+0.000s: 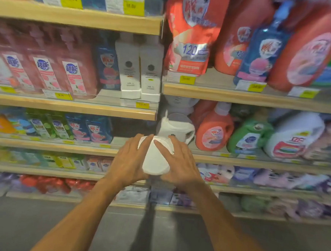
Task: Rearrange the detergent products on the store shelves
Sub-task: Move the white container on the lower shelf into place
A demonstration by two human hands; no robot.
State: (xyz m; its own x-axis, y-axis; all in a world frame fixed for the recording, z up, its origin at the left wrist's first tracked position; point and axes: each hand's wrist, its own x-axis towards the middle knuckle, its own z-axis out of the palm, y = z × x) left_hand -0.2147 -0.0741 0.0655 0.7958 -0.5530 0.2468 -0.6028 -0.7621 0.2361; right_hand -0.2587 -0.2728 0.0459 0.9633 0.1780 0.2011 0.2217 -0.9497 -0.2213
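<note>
Bottle (155,161), between left hand (130,162) and right hand (179,166), fronts shelf edge (60,147).

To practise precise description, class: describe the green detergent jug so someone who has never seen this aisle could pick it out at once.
Take the right-hand shelving bay and find its second wooden shelf down in view. On it, the green jug stands between an orange jug and a big white jug; its green body sets it apart from both.

hands | left hand (129,162) and right hand (181,165) hold white bottle (155,161) (before shelves (60,147))
</note>
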